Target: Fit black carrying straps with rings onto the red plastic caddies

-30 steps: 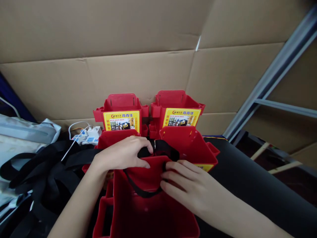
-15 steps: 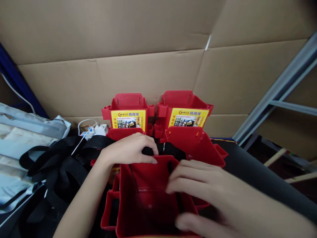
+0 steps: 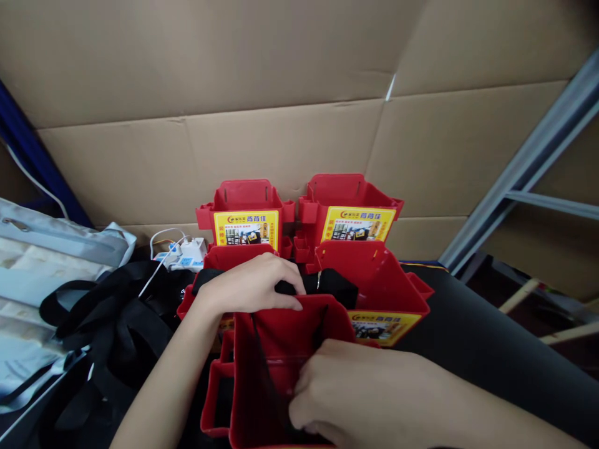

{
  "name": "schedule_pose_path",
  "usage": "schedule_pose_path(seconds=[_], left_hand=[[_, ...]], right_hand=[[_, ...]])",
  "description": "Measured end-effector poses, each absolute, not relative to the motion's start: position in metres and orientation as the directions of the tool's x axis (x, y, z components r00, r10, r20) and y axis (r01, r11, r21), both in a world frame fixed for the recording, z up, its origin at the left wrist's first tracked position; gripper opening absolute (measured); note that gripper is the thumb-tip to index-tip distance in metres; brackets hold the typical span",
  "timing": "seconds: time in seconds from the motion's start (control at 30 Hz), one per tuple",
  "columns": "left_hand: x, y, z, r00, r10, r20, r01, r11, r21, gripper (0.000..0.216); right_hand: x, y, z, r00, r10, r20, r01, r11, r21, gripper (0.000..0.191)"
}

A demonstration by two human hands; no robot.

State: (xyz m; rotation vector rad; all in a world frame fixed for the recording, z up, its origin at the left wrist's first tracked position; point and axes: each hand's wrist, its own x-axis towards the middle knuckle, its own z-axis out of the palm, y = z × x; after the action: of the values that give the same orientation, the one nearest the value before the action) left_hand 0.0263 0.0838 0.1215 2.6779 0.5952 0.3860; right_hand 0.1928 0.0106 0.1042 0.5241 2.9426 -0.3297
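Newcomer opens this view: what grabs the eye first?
Probably the nearest red bin at bottom centre, with the right hand inside it and the left hand at its back rim. Next, the yellow labels on red bins behind, then the heap of black straps at the left.

So you've got five open-topped red plastic bins (image 3: 309, 321) there: two in back, two in the middle, one right in front of you. Three rectangular yellow printed labels (image 3: 358, 224) are easy to spot, plus slivers of two more. Then it's two bare hands, your left hand (image 3: 259, 284) and right hand (image 3: 344, 386), and two pale wooden slats (image 3: 520, 295). The heaped black webbing straps (image 3: 126, 337) overlap too much to count.
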Motion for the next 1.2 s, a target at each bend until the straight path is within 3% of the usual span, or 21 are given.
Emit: schedule_pose_path(seconds=[0.1,0.2,0.33,0.57,0.7,0.77,0.87,0.97,1.1,1.2], left_hand=[[0.026,0.083,0.122,0.868,0.461,0.187,0.361,-0.842,0.401,0.014],[0.027,0.084,0.122,0.87,0.459,0.18,0.354,-0.835,0.421,0.014],[0.027,0.084,0.121,0.875,0.446,0.19,0.337,-0.841,0.423,0.013],[0.03,0.08,0.122,0.887,0.427,0.174,0.321,-0.843,0.431,0.014],[0.031,0.076,0.124,0.911,0.392,0.129,0.295,-0.837,0.46,0.013],[0.031,0.075,0.125,0.911,0.391,0.128,0.293,-0.835,0.466,0.012],[0.032,0.075,0.124,0.897,0.419,0.143,0.306,-0.821,0.482,0.015],[0.032,0.077,0.123,0.835,0.509,0.21,0.34,-0.776,0.531,0.021],[0.027,0.087,0.127,0.592,0.673,0.444,0.395,-0.722,0.568,0.013],[0.017,0.103,0.146,0.409,0.692,0.595,0.415,-0.721,0.554,0.012]], right_hand=[[0.217,0.012,0.12,-0.91,0.406,0.086,0.358,0.873,-0.333,0.014],[0.247,0.027,0.127,-0.754,0.571,0.325,0.464,0.813,-0.353,0.019],[0.273,0.053,0.113,-0.682,0.698,0.22,0.651,0.716,-0.253,0.024],[0.271,0.079,0.091,-0.772,0.575,0.269,0.588,0.808,-0.042,0.022],[0.3,0.098,0.101,-0.503,0.731,0.462,0.852,0.51,0.12,0.023],[0.312,0.101,0.105,-0.442,0.767,0.464,0.894,0.419,0.159,0.024],[0.31,0.086,0.11,-0.521,0.745,0.416,0.844,0.522,0.122,0.031],[0.286,0.052,0.114,-0.619,0.646,0.447,0.709,0.705,-0.036,0.027],[0.25,0.011,0.108,-0.78,0.493,0.385,0.493,0.863,-0.106,0.021],[0.239,-0.001,0.094,-0.859,0.44,0.263,0.422,0.898,-0.124,0.018]])
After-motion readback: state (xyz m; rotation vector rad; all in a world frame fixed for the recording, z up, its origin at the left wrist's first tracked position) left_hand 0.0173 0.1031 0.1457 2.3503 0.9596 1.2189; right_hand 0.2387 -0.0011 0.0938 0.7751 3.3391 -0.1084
